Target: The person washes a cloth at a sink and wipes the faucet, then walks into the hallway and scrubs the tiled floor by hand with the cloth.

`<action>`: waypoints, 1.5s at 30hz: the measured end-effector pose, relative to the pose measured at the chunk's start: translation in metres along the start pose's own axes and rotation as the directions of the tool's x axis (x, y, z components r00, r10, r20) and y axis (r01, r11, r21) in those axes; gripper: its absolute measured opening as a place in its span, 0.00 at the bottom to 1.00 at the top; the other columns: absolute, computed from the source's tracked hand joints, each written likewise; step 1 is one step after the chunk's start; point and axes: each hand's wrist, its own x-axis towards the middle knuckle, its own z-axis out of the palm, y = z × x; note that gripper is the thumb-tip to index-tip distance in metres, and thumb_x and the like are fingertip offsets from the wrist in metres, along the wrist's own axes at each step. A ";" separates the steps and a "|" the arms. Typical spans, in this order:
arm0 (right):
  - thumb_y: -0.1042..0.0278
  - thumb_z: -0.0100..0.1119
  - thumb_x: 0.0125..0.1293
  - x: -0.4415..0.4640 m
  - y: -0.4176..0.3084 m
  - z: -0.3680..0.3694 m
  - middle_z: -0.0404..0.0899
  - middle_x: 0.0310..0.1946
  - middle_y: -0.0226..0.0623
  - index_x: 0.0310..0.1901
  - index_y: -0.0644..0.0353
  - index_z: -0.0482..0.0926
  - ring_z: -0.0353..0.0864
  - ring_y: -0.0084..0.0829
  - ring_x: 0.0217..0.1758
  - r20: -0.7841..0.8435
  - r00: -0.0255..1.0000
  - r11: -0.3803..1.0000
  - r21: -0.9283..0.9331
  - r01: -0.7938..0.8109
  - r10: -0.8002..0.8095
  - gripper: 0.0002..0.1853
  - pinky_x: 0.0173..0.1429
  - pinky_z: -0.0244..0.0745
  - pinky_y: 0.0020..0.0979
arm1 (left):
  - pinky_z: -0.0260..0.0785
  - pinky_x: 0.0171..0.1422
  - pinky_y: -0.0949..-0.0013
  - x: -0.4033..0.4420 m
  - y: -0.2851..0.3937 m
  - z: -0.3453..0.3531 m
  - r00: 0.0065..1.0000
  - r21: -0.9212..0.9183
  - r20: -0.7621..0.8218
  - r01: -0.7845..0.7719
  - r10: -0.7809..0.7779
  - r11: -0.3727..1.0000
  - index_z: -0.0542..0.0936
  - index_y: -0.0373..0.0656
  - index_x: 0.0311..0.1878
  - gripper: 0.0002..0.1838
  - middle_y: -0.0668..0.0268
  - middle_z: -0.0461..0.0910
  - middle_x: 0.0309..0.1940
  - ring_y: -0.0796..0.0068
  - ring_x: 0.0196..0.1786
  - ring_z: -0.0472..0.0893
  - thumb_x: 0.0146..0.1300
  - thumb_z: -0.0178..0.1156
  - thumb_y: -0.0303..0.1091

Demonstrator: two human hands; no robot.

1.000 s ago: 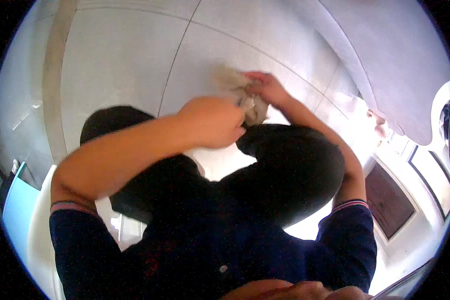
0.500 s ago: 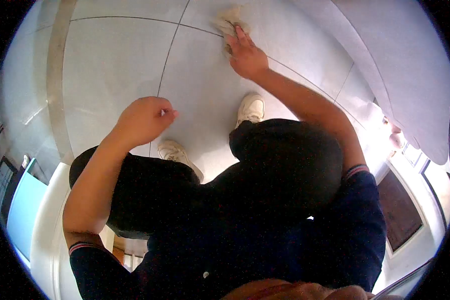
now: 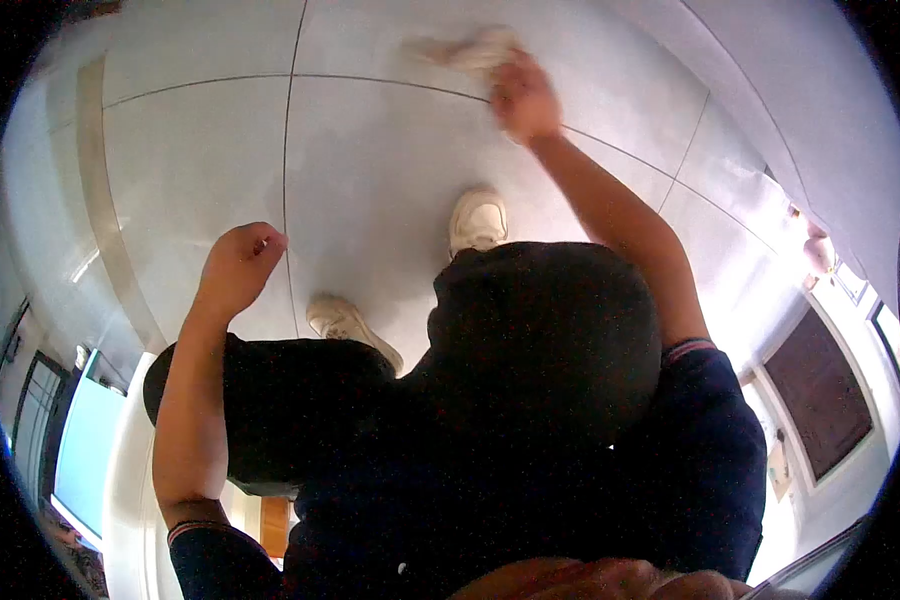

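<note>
On the pale tiled floor (image 3: 370, 140), my right hand (image 3: 526, 98) is stretched out forward, closed on a beige cloth (image 3: 460, 50). Both are smeared by motion, and the fingers cannot be made out singly. The cloth trails to the left of the hand, low over the tiles or touching them. My left hand (image 3: 242, 268) is loosely curled above the floor at the left, with nothing visible in it. Between the arms are my bent knees in dark trousers and two cream shoes (image 3: 478, 220).
A large smooth pale surface (image 3: 770, 90) curves along the upper right. A tan strip (image 3: 95, 180) crosses the floor at the left. A light-blue panel (image 3: 90, 450) stands at the lower left, and a white-framed dark panel (image 3: 818, 395) at the right.
My right hand has swung a little to the right with the cloth, which now trails to its left. My left hand has shifted left and slightly down, and the view has turned slightly.
</note>
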 end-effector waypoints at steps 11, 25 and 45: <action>0.55 0.59 0.64 -0.166 0.209 -0.091 0.81 0.54 0.44 0.59 0.58 0.74 0.80 0.44 0.54 -0.082 0.017 0.024 0.078 -0.997 0.996 0.24 0.57 0.75 0.43 | 0.68 0.36 0.63 0.022 0.008 0.009 0.984 0.022 -0.067 -0.162 0.163 0.987 0.82 0.36 0.38 0.13 0.57 0.78 0.25 0.65 0.28 0.76 0.66 0.60 0.39; 0.63 0.50 0.66 0.000 -0.108 0.020 0.61 0.73 0.47 0.68 0.53 0.68 0.70 0.46 0.67 0.121 0.992 0.995 0.079 -0.056 0.046 0.28 0.63 0.72 0.48 | 0.75 0.53 0.52 0.104 0.004 0.058 0.968 0.431 -0.216 -0.025 0.130 0.902 0.65 0.40 0.71 0.31 0.46 0.82 0.47 0.47 0.47 0.83 0.70 0.55 0.46; 0.51 0.60 0.64 -0.046 0.100 -0.030 0.86 0.38 0.48 0.40 0.58 0.82 0.85 0.50 0.42 -0.037 0.527 0.528 0.026 -0.849 0.849 0.17 0.48 0.79 0.46 | 0.77 0.49 0.50 0.160 0.037 0.113 0.974 0.440 -0.152 0.220 -0.170 0.871 0.36 0.41 0.79 0.49 0.49 0.83 0.49 0.49 0.48 0.84 0.70 0.55 0.52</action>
